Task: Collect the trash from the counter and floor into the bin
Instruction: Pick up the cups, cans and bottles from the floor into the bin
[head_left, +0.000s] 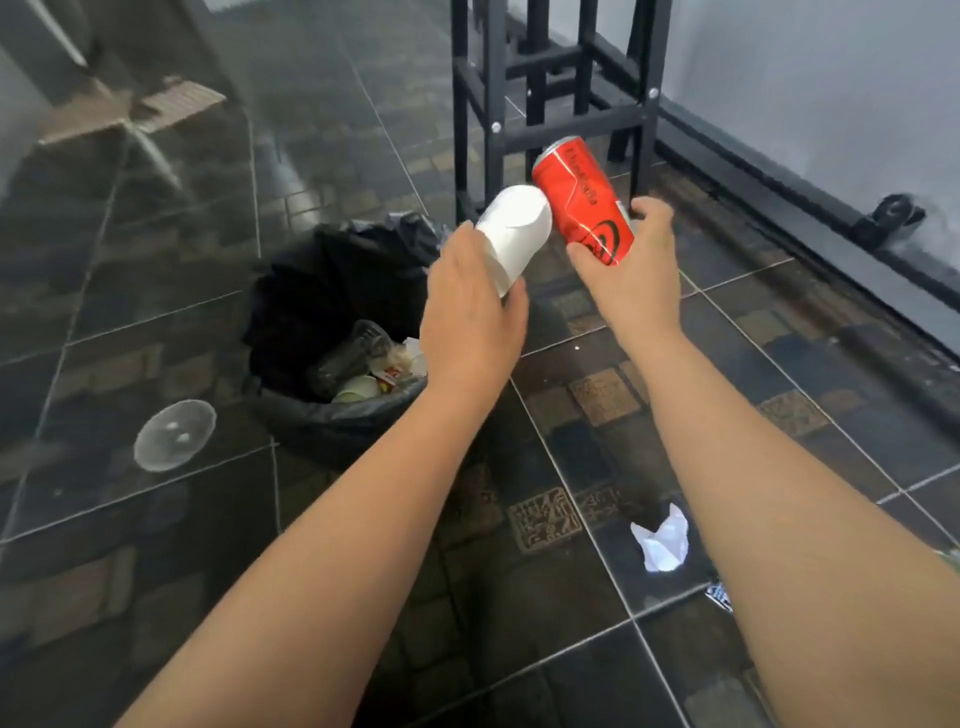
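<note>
Can (584, 200): red, thin-walled, likely light and dentable; right hand (631, 283) grips its lower end, beyond the bin (332, 332). Cup (511, 236): white, crushable, wrapped by left hand (470, 322) near its rim, touching the can. Lid (174, 435) left of the bin, paper (662, 540) right, on floor (156, 545).

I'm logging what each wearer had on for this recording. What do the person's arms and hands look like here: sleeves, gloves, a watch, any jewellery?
Both forearms are bare for as far as the view shows them, with no sleeve or cuff. The left hand and right hand wear no gloves. No watch, bracelet or ring shows on either wrist or on the fingers in view, and there are no markings or bandages.
</note>
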